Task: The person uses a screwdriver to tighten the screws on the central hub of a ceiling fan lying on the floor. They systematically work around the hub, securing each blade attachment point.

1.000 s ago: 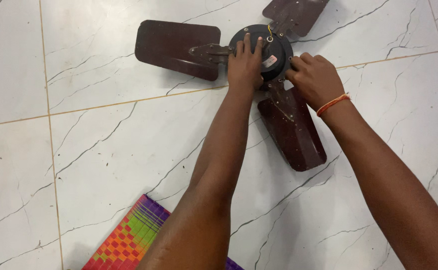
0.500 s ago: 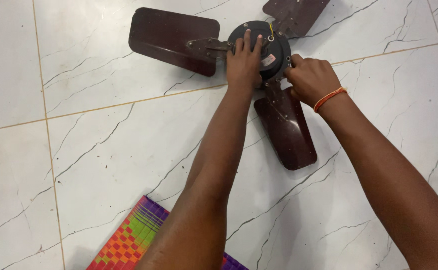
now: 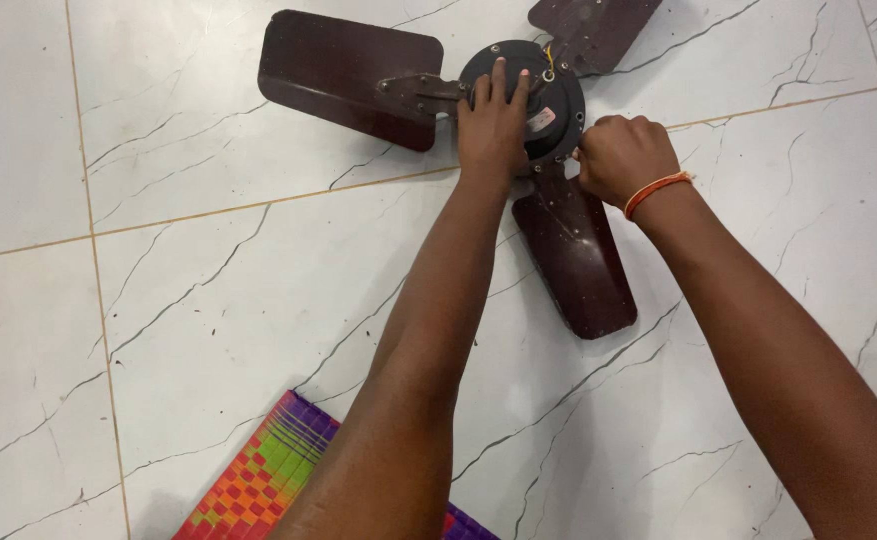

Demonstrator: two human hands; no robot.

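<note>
On the white marble-tiled floor (image 3: 209,300) lies a dark brown three-blade metal ceiling fan (image 3: 359,70). Left hand (image 3: 492,125) lies flat on its black round motor hub (image 3: 559,100), fingers spread, likely bracing it. Right hand (image 3: 621,155), fisted at the hub's rim (grip contents hidden), orange wristband (image 3: 657,190). Woven multicolour mat (image 3: 259,480) nearby.

A dark brown ceiling fan (image 3: 549,100) lies flat on the floor at the upper middle of the frame. Its round black motor hub (image 3: 556,95) sits at the centre, three dusty blades spreading left, upper right and downward toward the frame's middle.
</note>
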